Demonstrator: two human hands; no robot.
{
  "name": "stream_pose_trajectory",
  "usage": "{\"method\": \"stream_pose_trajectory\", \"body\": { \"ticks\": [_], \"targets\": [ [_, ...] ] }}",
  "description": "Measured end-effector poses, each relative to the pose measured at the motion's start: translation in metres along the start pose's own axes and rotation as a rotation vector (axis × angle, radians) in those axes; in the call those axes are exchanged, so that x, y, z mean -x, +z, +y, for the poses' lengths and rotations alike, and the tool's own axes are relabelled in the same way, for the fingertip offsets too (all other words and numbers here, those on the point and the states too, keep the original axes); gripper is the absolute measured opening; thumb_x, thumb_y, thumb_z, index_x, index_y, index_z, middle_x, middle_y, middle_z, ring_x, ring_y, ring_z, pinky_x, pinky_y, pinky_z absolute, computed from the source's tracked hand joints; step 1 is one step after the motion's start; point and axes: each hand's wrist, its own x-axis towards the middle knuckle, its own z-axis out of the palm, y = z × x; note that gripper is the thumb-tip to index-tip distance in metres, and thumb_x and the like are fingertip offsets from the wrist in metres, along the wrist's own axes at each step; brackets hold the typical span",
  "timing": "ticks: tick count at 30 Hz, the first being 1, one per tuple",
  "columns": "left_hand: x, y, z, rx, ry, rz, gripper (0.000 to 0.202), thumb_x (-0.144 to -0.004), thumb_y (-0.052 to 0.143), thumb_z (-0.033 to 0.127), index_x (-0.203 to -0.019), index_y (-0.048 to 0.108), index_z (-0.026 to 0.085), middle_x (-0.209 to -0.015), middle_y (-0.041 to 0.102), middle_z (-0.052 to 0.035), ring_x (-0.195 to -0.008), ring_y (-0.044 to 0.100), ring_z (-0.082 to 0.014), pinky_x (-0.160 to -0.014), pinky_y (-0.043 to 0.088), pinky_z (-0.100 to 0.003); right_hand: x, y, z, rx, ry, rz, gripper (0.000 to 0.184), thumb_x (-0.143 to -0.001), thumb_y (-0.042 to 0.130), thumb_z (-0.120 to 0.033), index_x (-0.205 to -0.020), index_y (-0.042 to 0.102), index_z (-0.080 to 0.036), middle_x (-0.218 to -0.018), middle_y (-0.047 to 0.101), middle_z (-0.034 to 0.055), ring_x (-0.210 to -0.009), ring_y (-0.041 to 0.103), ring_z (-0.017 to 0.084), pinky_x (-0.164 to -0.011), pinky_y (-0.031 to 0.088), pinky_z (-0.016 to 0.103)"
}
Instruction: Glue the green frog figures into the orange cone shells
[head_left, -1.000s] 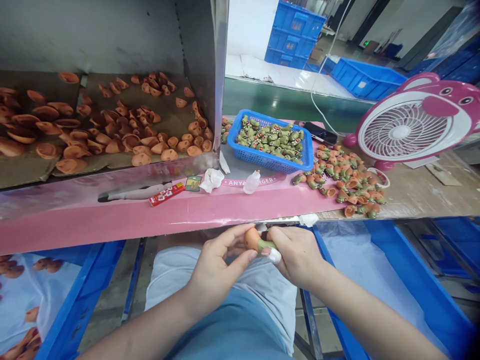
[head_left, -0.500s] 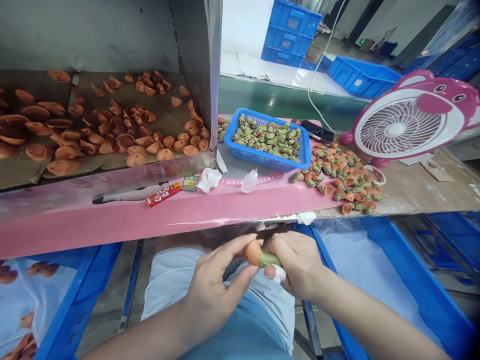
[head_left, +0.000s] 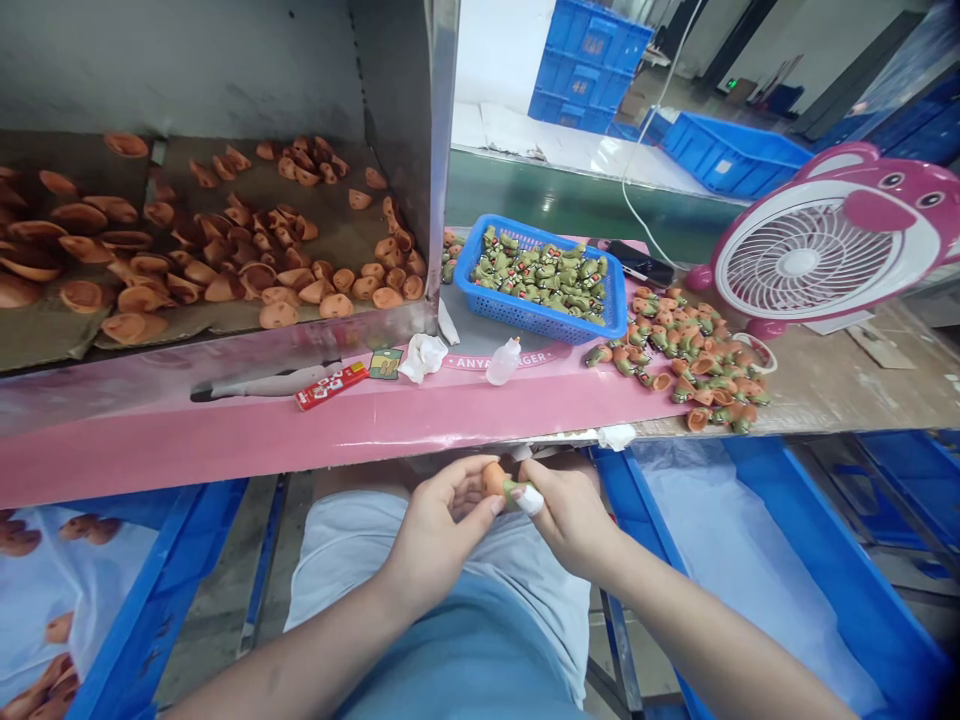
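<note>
Over my lap, both hands meet on one small toy piece (head_left: 498,483) with an orange cap and a green body. My left hand (head_left: 439,530) pinches the orange end between thumb and fingers. My right hand (head_left: 566,510) grips the green end, and its taped fingertip presses against the piece. Just above them runs the pink edge of the workbench (head_left: 375,425).
A blue basket (head_left: 541,315) of green figures stands on the bench, with a pile of assembled orange-green pieces (head_left: 694,355) to its right. Orange caps (head_left: 225,250) cover a cardboard shelf at left. A glue bottle (head_left: 502,362), a pink fan (head_left: 825,250) and blue bins (head_left: 750,540) lie around.
Both hands have risen a little toward the bench edge with the toy piece, and have drawn closer together on it. The things on the bench have stayed put.
</note>
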Motion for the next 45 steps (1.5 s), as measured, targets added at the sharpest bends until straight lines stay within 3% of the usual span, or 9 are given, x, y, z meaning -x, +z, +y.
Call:
{"method": "stream_pose_trajectory", "body": {
  "ticks": [6,14,21,24,29,35,40,45],
  "targets": [
    [0.000,0.000,-0.006,-0.019,-0.012,-0.011,0.028,-0.069,0.060,0.018,-0.097,0.056,0.013,-0.086,0.066,-0.0069,-0.081,0.061,-0.0184,-0.078,0.048,-0.033,0.006,0.006,0.000,-0.029,0.045,0.000,0.031,-0.088,0.022,-0.037,-0.069,0.040,-0.019,-0.052,0.048,-0.0022,-0.045,0.045,0.012,-0.046,0.026,0.021],
    [-0.002,-0.001,-0.010,-0.092,0.005,-0.029,0.032,-0.071,0.058,0.019,-0.102,0.054,0.012,-0.093,0.065,-0.0093,-0.085,0.061,-0.0191,-0.080,0.048,-0.034,0.008,0.012,0.003,-0.006,0.002,0.063,0.032,-0.089,0.021,-0.036,-0.071,0.040,-0.019,-0.055,0.050,-0.0020,-0.046,0.047,0.011,-0.046,0.027,0.021],
    [0.001,-0.007,-0.013,-0.223,0.267,-0.027,0.034,-0.073,0.057,0.019,-0.107,0.054,0.018,-0.099,0.065,-0.0052,-0.086,0.062,-0.0180,-0.080,0.049,-0.030,0.006,0.003,0.001,0.045,-0.138,0.219,0.042,-0.088,0.017,-0.044,-0.068,0.043,-0.017,-0.058,0.049,0.0021,-0.051,0.043,0.013,-0.049,0.030,0.025],
    [0.003,-0.012,-0.015,-0.303,0.418,-0.014,0.037,-0.073,0.056,0.014,-0.110,0.054,0.022,-0.107,0.063,-0.0040,-0.092,0.060,-0.0175,-0.083,0.047,-0.028,0.004,-0.004,0.001,0.075,-0.231,0.310,0.037,-0.087,0.026,-0.044,-0.072,0.045,-0.017,-0.062,0.050,0.0031,-0.055,0.044,0.014,-0.052,0.034,0.025],
    [0.004,-0.017,-0.018,-0.375,0.550,-0.010,0.037,-0.076,0.050,0.007,-0.108,0.057,0.025,-0.120,0.055,-0.0040,-0.109,0.050,-0.0189,-0.094,0.038,-0.032,0.004,-0.009,0.003,-0.051,-0.198,0.350,0.019,-0.083,0.047,-0.029,-0.096,0.047,-0.017,-0.075,0.056,0.0046,-0.065,0.051,0.014,-0.060,0.041,0.026],
    [0.003,-0.016,-0.023,-0.415,0.501,-0.051,0.036,-0.078,0.047,0.010,-0.110,0.056,0.025,-0.126,0.049,-0.0050,-0.114,0.045,-0.0202,-0.092,0.041,-0.033,0.005,-0.005,0.007,-0.134,-0.207,0.429,0.025,-0.075,0.051,-0.010,-0.098,0.049,-0.019,-0.080,0.058,0.0041,-0.072,0.054,0.015,-0.064,0.044,0.027],
    [0.002,-0.014,-0.021,-0.341,0.448,-0.045,0.030,-0.079,0.048,0.013,-0.106,0.058,0.024,-0.125,0.049,-0.0057,-0.114,0.045,-0.0211,-0.093,0.039,-0.035,0.006,-0.002,0.010,-0.176,-0.226,0.461,0.028,-0.074,0.050,-0.007,-0.098,0.050,-0.019,-0.081,0.059,0.0050,-0.073,0.055,0.015,-0.064,0.046,0.027],
    [-0.005,-0.009,-0.011,-0.030,0.181,-0.005,0.021,-0.081,0.047,0.022,-0.101,0.052,0.020,-0.103,0.060,-0.0063,-0.088,0.059,-0.0184,-0.063,0.053,-0.028,0.005,0.000,0.011,-0.181,-0.294,0.481,0.034,-0.072,0.046,-0.003,-0.101,0.051,-0.019,-0.081,0.059,0.0057,-0.074,0.056,0.014,-0.062,0.048,0.026]
  ]
}}
